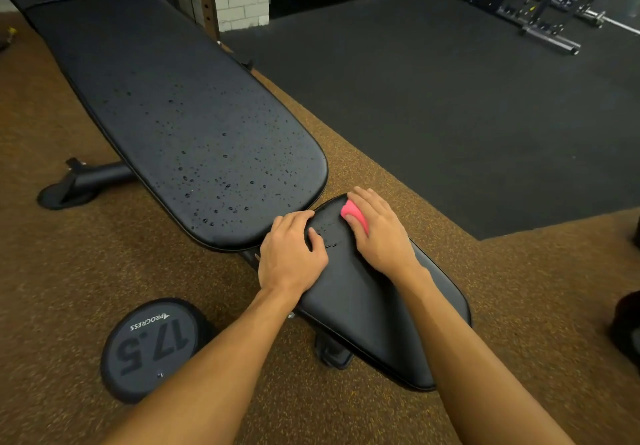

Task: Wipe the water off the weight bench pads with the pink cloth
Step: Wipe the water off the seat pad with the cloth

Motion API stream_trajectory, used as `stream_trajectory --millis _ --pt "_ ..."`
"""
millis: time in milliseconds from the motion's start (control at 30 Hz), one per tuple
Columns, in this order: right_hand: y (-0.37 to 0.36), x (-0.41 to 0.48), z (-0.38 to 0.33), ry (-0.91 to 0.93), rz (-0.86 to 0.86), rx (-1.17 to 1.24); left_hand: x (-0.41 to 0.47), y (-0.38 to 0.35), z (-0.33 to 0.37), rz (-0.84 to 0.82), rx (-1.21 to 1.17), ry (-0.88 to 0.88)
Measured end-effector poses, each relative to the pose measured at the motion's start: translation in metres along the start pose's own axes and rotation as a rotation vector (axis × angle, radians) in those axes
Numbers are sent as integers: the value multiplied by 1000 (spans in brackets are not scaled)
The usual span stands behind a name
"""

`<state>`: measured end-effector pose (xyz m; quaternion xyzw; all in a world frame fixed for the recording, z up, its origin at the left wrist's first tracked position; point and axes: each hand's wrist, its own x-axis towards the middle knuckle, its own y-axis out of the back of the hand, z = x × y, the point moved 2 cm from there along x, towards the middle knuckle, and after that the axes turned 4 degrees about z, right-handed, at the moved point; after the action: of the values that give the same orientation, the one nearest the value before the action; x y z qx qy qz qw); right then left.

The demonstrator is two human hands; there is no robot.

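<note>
Pink cloth (354,215) sits bunched, pinched in the right hand (381,235) fingers on the seat pad (363,309); left hand (293,254) lies relaxed.

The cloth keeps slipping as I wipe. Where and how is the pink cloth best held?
From above, palm over its middle, thumb on its left edge, as the right hand does: the pink cloth lies flat on the seat pad, leaving only its top free.

On my feed, the left hand (292,254) and right hand (381,233) are both bare; behind each wrist a bare forearm runs back to the frame's lower edge.
</note>
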<state>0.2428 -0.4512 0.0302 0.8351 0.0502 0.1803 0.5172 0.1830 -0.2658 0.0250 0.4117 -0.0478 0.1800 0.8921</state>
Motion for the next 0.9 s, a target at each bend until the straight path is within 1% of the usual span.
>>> stream_trajectory --millis 67,133,167,233,300,367,400,467,533,567,633,733,800,833,900 --pt "-6 10 -4 -85 47 -6 1 0 1 -4 -6 -4" --pt "-17 21 -14 -139 51 -3 0 1 1 -6 -11 -7" --pt "-21 24 -19 -127 47 2 0 1 1 -2 -11 -8" --pt "-23 23 -24 -43 7 9 -1 3 1 3 -11 -10" --pt "-18 10 -20 58 -59 20 -2 3 0 1 -10 -11" --pt "-8 -1 -10 113 -81 17 -2 2 1 3 -12 -7" --pt "-5 -3 -4 99 -62 6 -1 2 1 2 -14 -5" --pt "-6 4 -1 -6 -6 -9 0 2 1 -1 -16 2" --pt "-13 18 -7 -115 26 -12 -1 3 2 -4 -20 3" --pt "-17 25 -13 -137 31 -13 -1 3 2 -6 -15 0" --pt "-25 33 -26 -108 9 -6 -1 4 1 -9 -4 1" --pt "-25 26 -33 19 -72 24 -2 4 1 -13 -4 9" --pt "-18 13 -28 97 -96 29 -3 4 1 -5 -8 13" --pt "-13 6 -23 104 -89 26 -4 4 1 -2 -11 15" --pt "-9 5 -13 37 -35 6 -2 4 1 3 -14 20"
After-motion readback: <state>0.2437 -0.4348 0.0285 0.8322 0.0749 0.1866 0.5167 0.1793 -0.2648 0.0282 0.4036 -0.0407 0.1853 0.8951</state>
